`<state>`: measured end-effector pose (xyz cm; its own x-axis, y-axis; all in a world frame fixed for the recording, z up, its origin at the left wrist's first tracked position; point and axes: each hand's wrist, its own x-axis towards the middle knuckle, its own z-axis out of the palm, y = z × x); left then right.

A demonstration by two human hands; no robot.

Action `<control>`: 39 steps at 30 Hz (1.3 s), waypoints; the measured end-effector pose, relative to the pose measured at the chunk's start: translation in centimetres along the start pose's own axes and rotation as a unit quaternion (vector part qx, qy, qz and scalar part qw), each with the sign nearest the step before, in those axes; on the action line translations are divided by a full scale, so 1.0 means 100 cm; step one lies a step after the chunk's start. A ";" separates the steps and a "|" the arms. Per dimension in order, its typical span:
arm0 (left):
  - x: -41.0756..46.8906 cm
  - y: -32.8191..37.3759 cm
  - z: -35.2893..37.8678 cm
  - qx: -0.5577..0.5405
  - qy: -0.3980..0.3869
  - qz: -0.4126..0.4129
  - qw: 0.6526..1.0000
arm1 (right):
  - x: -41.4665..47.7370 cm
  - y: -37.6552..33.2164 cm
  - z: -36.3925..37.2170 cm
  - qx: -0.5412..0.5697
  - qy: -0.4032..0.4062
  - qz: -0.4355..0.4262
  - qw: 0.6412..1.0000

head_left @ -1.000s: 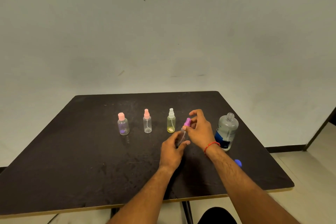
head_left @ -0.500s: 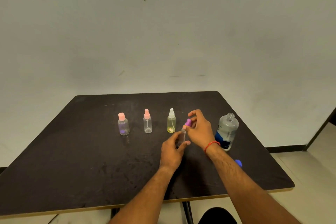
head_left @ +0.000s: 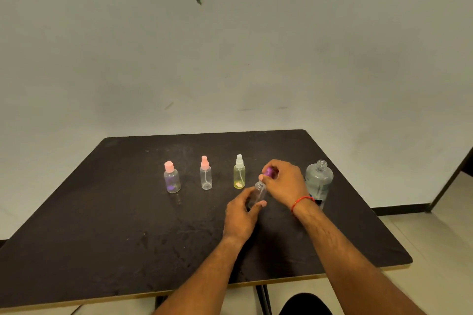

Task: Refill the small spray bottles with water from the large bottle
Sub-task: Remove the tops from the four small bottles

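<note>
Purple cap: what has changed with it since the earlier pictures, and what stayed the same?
The right hand has lifted the purple cap off the small clear bottle, up and slightly right; the neck is now bare. The left hand still grips that bottle. The three other spray bottles and the open large bottle have not moved.

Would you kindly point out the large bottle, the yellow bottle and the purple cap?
large bottle [head_left: 320, 178]: head view, clear upper body below the neck.
yellow bottle [head_left: 239, 179]: head view, middle of its body.
purple cap [head_left: 268, 171]: head view, side facing the camera.
</note>
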<state>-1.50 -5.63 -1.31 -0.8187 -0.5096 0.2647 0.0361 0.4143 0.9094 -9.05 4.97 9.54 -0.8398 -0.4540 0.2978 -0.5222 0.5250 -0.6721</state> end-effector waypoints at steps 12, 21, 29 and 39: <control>0.002 -0.003 0.003 0.035 0.020 -0.010 0.999 | -0.031 0.010 -0.043 0.133 0.185 -0.013 0.974; 0.019 0.012 0.014 0.046 0.076 -0.008 0.996 | -0.059 0.048 0.020 0.125 0.219 0.071 0.965; 0.051 0.006 0.038 0.070 0.064 -0.059 0.994 | -0.043 0.063 0.045 -0.001 0.155 0.110 0.982; 0.081 0.005 0.057 0.064 0.067 -0.073 0.993 | -0.016 0.069 0.053 -0.116 0.117 0.089 0.982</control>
<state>-11.41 -5.29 -0.58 -0.7253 -0.6639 0.1822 -0.1574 0.4176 0.8949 -10.53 5.51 0.86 -0.9175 -0.1773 0.3560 -0.3620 0.7432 -0.5628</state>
